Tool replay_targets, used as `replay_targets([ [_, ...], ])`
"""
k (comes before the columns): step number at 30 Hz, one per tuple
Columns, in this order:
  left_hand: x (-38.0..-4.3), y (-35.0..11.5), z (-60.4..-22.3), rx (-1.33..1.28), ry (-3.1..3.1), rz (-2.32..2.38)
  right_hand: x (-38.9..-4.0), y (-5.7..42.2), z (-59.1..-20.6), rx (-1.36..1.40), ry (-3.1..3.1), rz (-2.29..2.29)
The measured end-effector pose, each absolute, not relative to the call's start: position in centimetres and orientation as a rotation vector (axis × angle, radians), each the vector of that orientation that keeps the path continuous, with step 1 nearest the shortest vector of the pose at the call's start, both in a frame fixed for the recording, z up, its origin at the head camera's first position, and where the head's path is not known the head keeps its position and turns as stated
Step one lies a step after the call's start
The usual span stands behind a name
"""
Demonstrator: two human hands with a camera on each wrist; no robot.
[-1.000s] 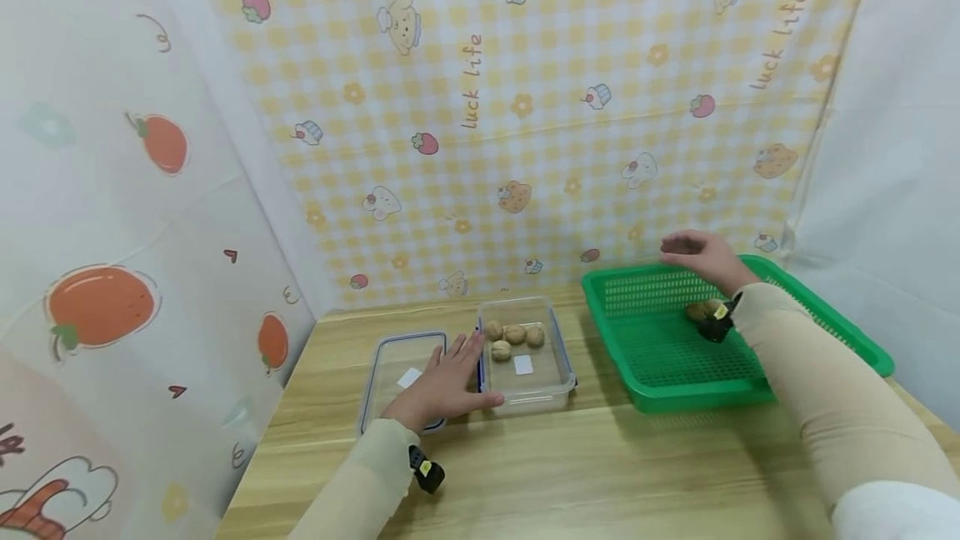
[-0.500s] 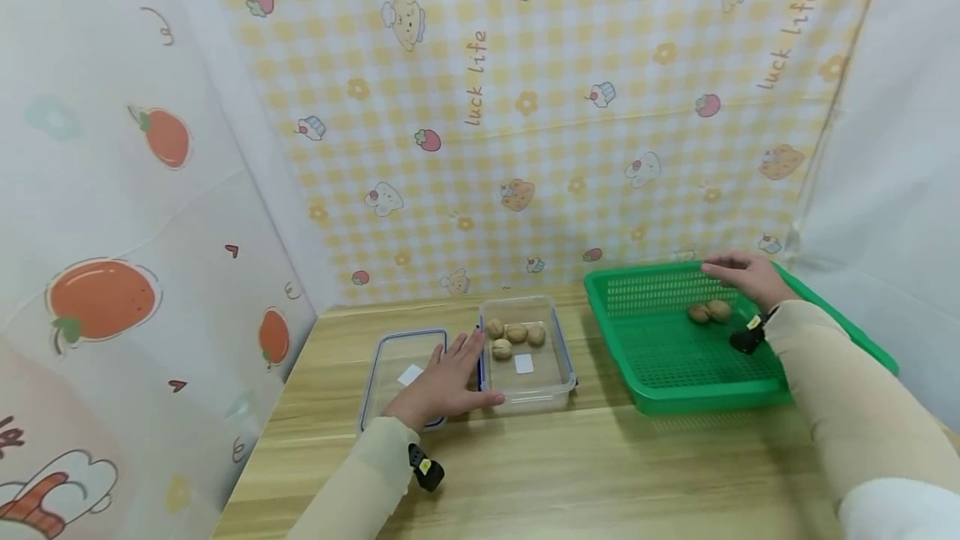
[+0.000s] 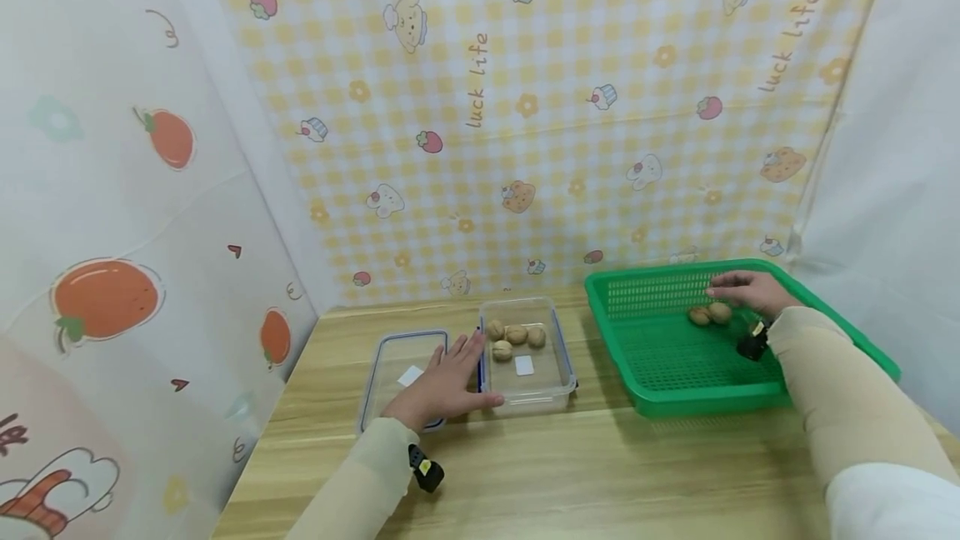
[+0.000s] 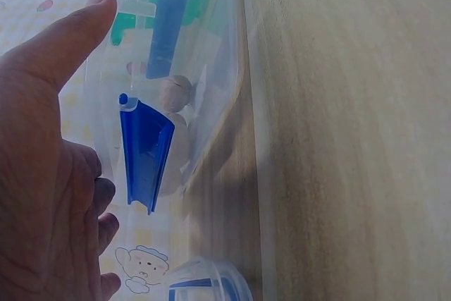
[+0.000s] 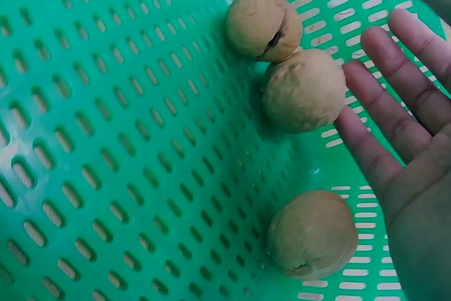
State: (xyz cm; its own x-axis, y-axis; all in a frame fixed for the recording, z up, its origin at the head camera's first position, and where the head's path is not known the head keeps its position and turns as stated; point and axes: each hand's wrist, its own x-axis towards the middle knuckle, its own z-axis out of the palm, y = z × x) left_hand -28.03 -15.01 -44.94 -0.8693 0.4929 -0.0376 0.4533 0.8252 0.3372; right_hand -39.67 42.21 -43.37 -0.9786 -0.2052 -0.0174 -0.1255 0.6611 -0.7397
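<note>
My left hand (image 3: 446, 386) lies with spread fingers along the left rim of a clear plastic food box (image 3: 528, 400), which holds several walnuts (image 3: 516, 335). In the left wrist view, the thumb and fingertips reach the box near a blue latch (image 4: 146, 156). My right hand (image 3: 756, 294) is inside the green basket (image 3: 705, 401), near its back wall, with relaxed fingers and nothing held. Three walnuts show in the right wrist view; the fingertips are right beside the middle walnut (image 5: 306, 91). In the head view the hand hides one of them.
The box's clear lid (image 3: 385, 357), edged in blue, lies flat left of the box, partly under the left hand. A checked cloth (image 3: 480, 248) hangs behind the wooden table (image 3: 540, 473). White sheets stand at both sides.
My right hand has moved right and then lowered into the basket toward the walnuts, uncovering two of them in the head view. The left hand stays on the box.
</note>
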Motion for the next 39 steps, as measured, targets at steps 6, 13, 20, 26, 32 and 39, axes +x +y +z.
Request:
replay_targets([
  [6, -28.1, -14.9, -45.0, 0.748, 2.891, 0.475, -40.2, 42.9, -44.1, -0.355, 2.750, -1.145],
  [13, -27.9, -15.0, -45.0, 0.739, 2.886, 0.493, -41.1, 43.4, -44.9, -0.395, 2.743, -1.064],
  [20, -27.6, -14.9, -44.9, 0.745, 2.877, 0.538, -40.3, 42.7, -43.4, -0.384, 2.724, -1.086],
  [26, -27.5, -14.9, -45.1, 0.741, 2.876, 0.539, -40.3, 41.8, -41.9, -0.364, 2.748, -1.149],
  [32, -27.6, -14.8, -45.4, 0.738, 2.887, 0.525, -40.4, 39.6, -39.8, -0.358, 2.739, -1.230],
  [39, -27.7, -14.9, -45.3, 0.743, 2.905, 0.482, -40.5, 35.8, -37.6, -0.377, 2.723, -1.335],
])
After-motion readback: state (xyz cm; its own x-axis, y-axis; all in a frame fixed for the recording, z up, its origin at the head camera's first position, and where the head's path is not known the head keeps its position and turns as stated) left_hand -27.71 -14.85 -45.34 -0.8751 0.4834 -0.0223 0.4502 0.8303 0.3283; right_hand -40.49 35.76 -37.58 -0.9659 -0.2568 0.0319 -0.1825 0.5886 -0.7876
